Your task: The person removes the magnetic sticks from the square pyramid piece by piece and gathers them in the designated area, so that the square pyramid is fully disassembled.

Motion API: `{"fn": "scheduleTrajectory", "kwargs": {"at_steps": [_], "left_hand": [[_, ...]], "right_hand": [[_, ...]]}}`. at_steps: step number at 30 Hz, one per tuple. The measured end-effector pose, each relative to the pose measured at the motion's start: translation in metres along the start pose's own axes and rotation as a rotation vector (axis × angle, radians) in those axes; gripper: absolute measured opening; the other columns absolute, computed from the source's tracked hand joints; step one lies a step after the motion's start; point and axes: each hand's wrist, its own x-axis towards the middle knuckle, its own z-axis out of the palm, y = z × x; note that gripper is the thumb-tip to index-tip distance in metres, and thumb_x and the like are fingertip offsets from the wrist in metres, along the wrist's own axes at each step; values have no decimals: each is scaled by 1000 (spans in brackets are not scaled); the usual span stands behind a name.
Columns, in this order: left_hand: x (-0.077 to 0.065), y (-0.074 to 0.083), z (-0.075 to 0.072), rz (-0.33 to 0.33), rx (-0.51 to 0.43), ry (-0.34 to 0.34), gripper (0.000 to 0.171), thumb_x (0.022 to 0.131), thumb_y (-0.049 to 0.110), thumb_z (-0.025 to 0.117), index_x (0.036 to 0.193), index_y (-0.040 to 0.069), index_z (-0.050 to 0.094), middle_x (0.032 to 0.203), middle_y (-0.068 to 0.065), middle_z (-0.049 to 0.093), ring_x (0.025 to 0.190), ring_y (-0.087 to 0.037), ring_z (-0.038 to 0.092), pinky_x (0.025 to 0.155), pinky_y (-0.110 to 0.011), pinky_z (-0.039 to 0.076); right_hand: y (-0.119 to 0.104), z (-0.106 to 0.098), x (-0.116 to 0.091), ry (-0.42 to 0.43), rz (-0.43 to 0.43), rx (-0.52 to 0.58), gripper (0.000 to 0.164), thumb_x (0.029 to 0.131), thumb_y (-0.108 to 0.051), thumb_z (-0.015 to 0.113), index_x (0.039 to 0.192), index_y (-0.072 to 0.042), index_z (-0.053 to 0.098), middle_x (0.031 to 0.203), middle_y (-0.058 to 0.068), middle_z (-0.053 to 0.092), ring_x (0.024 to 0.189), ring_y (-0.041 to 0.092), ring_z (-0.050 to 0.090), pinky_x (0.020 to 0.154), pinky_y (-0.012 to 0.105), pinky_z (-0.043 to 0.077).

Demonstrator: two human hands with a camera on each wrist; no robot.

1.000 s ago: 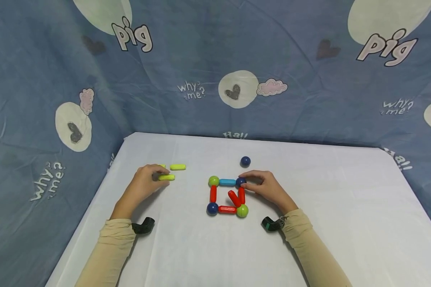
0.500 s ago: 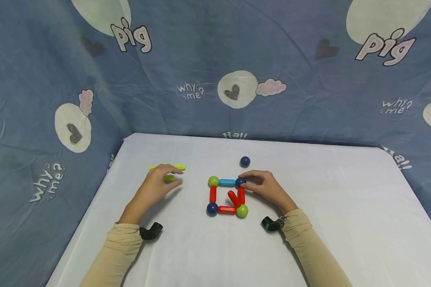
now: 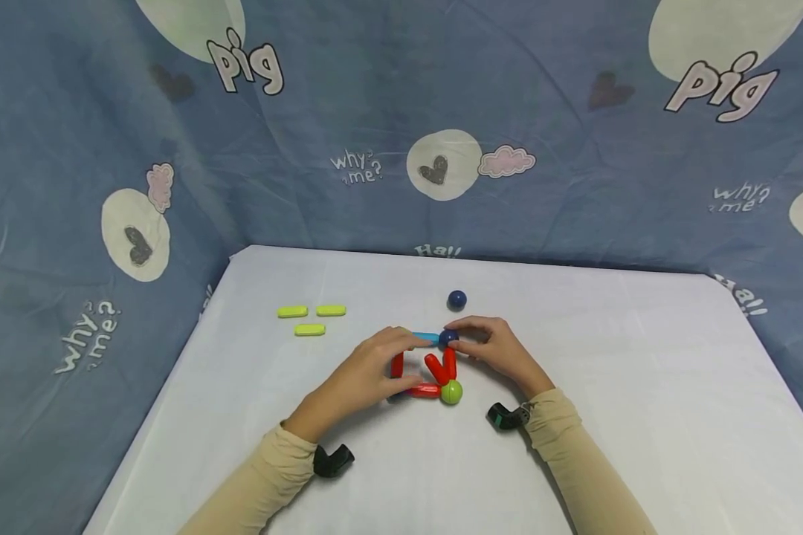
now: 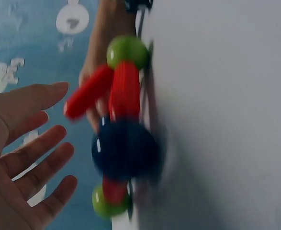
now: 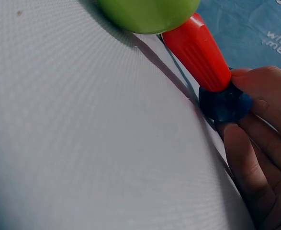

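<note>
A square of toy balls and rods lies on the table. My right hand [image 3: 502, 351] pinches the dark blue ball [image 3: 448, 338] at its far right corner; the right wrist view shows thumb and finger on that ball [image 5: 225, 104]. My left hand [image 3: 368, 371], fingers spread and holding nothing, hovers over the square's left side. It hides the far left green ball and most of the near left blue ball, though that blue ball [image 4: 126, 149] shows in the left wrist view. A slanting red rod [image 3: 435, 368] sticks out from the near right green ball [image 3: 451, 392]. A light blue rod [image 3: 425, 338] forms the far side.
Three yellow-green rods [image 3: 310, 329] lie on the white table [image 3: 609, 357] at the left. A loose dark blue ball [image 3: 457, 300] sits behind the square. A blue printed cloth [image 3: 375, 223] hangs behind the table.
My left hand has let go of a yellow-green rod, which stays on the table, and has moved right to the square. My right hand keeps its place on the blue ball.
</note>
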Motion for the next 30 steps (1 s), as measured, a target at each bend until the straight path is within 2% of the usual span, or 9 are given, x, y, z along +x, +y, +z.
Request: {"fn": "scheduleTrajectory", "kwargs": {"at_steps": [6,10,12,15,19,25,30], "left_hand": [[20,10,18,84,65,-97,37,89,28,83,123,18,72,122,6,69,116,-12,61,103,-36,53],[26,9,24,106,108,-118,23,89,26,83,110,18,76,110,7,71,105,-10,62,96,-31,53],[27,8,26,103,112,-121,18,89,24,82,105,19,77,106,8,70,102,-9,61,93,-29,53],[27,8,26,91,100,-122,16,89,23,82,104,19,78,105,8,71,100,-9,61,91,-28,54],[28,7,25,71,77,-133,17,89,22,82,106,18,78,106,7,71,99,-8,62,89,-26,55],[29,7,25,38,44,-150,16,89,24,82,102,17,76,102,7,71,94,-7,60,86,-24,55],[30,8,27,52,59,-158,15,87,21,80,102,17,76,101,7,73,92,-6,62,85,-23,55]], "right_hand": [[4,4,1,-1,-22,-6,31,94,-3,74,124,2,71,124,22,72,82,9,64,61,26,57],[4,6,3,1,-22,-8,31,93,-5,75,123,1,72,123,21,73,78,11,63,60,24,55],[3,5,3,5,-17,-15,31,93,-7,76,123,-3,73,123,17,74,80,13,64,60,23,55],[3,3,4,8,-16,-23,32,92,-11,78,123,-8,74,124,12,75,91,17,65,61,22,55],[3,2,3,3,-23,-3,33,92,-13,79,124,-7,74,124,12,75,102,24,65,63,23,56],[1,-1,2,1,-7,6,33,92,-14,79,124,-9,74,123,11,75,100,22,64,64,23,57],[1,-3,1,-2,3,1,32,92,-16,79,123,-11,75,123,10,75,102,22,65,65,24,57]]}}
